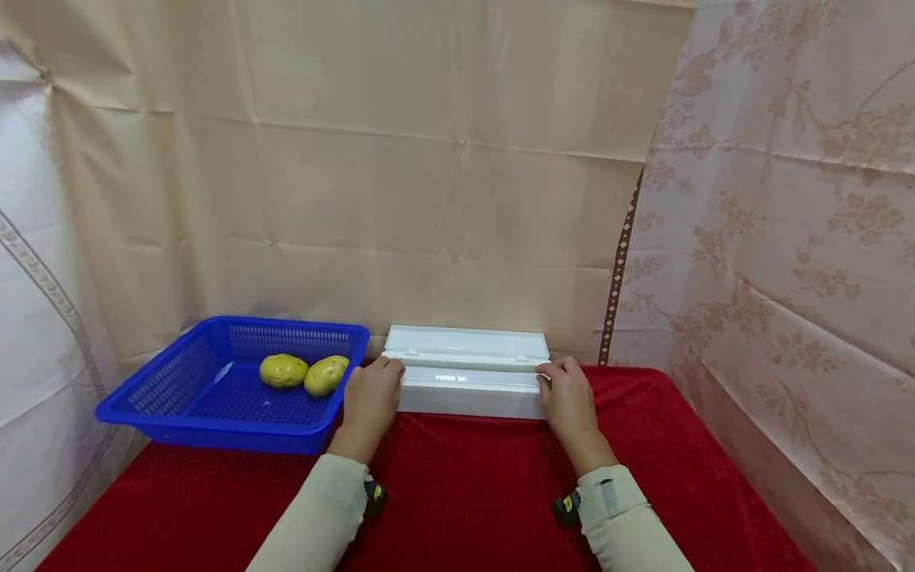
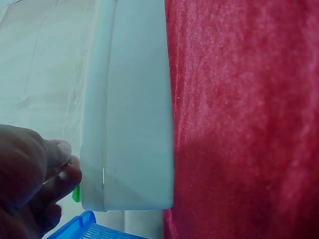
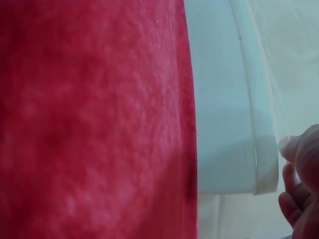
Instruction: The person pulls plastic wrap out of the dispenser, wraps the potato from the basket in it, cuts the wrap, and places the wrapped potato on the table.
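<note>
A long white cling film dispenser (image 1: pixel 468 403) lies crosswise at the table's far edge, its lid (image 1: pixel 468 342) raised at the back. My left hand (image 1: pixel 372 396) is at its left end, thumb and finger pinching what looks like the edge of clear cling film (image 2: pixel 76 107). At the opposite end, my right hand (image 1: pixel 570 400) pinches the film's other corner in the same way; the film is thin and hard to make out. A small green piece (image 2: pixel 76 194) shows behind the left fingers in the left wrist view.
Left of the dispenser stands a blue plastic basket (image 1: pixel 207 435) holding two yellowish potatoes, one potato (image 1: pixel 283 371) beside the other potato (image 1: pixel 326 376). A red cloth (image 1: pixel 465 492) covers the table. Beige curtain (image 1: pixel 429 199) hangs close behind, and a floral curtain (image 1: pixel 801 278) at the right.
</note>
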`<state>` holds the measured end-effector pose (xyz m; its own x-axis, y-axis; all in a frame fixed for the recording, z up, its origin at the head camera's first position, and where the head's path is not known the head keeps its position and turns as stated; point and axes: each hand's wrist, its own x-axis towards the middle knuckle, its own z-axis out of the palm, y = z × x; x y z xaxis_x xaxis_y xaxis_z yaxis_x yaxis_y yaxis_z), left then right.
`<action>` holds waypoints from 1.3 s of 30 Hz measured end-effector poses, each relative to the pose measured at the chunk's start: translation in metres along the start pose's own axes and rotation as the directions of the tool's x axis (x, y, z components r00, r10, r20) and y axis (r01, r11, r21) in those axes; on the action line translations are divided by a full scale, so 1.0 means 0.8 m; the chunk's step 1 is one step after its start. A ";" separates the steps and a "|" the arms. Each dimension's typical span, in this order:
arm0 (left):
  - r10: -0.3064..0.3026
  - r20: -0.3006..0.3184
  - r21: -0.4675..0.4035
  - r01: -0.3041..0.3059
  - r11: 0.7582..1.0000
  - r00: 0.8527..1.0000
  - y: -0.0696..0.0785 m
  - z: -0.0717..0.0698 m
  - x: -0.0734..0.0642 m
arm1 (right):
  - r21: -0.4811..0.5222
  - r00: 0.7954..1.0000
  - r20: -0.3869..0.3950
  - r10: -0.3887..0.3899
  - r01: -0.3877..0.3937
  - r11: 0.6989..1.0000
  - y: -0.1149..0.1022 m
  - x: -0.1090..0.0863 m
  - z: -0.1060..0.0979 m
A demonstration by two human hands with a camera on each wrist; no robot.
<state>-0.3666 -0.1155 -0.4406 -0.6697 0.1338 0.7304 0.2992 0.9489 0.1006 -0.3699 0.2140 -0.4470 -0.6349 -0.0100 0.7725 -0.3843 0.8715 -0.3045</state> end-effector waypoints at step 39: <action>-0.003 0.004 -0.062 0.003 0.998 1.000 -0.003 -0.013 0.005 | -0.061 0.978 0.115 0.172 -0.166 0.984 -0.003 0.013 -0.031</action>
<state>-0.3631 -0.1206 -0.4309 -0.6736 0.1323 0.7272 0.3385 0.9298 0.1444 -0.3591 0.2239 -0.4243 -0.7644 0.0842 0.6392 -0.2316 0.8894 -0.3940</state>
